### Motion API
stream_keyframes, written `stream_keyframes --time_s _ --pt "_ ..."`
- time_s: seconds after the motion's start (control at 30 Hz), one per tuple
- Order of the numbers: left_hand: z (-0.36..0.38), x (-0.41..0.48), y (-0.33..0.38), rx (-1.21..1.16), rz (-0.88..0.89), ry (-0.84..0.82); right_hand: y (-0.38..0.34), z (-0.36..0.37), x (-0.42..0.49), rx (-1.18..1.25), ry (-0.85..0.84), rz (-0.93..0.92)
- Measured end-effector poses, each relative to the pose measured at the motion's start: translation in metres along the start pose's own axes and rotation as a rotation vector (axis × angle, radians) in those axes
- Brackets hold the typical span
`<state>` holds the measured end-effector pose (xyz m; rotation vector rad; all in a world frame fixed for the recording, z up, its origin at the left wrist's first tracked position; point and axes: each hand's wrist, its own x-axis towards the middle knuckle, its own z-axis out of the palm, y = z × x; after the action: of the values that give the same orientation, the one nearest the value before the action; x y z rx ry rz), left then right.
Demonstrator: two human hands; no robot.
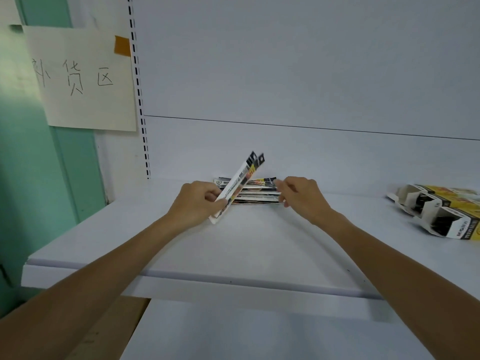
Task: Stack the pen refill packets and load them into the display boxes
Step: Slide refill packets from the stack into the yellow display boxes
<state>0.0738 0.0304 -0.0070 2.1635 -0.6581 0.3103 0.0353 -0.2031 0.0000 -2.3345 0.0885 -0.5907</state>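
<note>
While our left hand [200,202] pinches two pen refill packets [242,181] tilted up and away, our right hand [302,196] sits at the right end of the flat pile [255,194] on the white shelf [233,245] (gripping or merely touching, we cannot tell). The display boxes [436,211] lie well apart, far right.
</note>
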Motion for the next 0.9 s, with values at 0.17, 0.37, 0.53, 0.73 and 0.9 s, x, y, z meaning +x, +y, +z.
stream_keyframes --time_s 0.17,0.37,0.53,0.73,0.9 --pt "0.018 -0.005 0.014 -0.145 -0.026 -0.177 -0.037 0.022 -0.008 0.287 -0.345 0.050" --pt "-0.001 -0.014 0.015 0.511 0.283 0.017 -0.042 0.018 -0.001 0.039 -0.320 -0.047" --pt "-0.010 -0.009 -0.016 0.730 0.535 0.042 -0.039 0.018 0.006 -0.276 -0.470 -0.175" --pt "-0.006 -0.012 -0.035 0.491 0.162 -0.225 -0.024 0.028 0.016 -0.188 -0.169 -0.235" --pt "-0.008 -0.006 -0.039 0.346 0.119 -0.244 -0.002 0.033 0.028 -0.500 -0.134 -0.244"
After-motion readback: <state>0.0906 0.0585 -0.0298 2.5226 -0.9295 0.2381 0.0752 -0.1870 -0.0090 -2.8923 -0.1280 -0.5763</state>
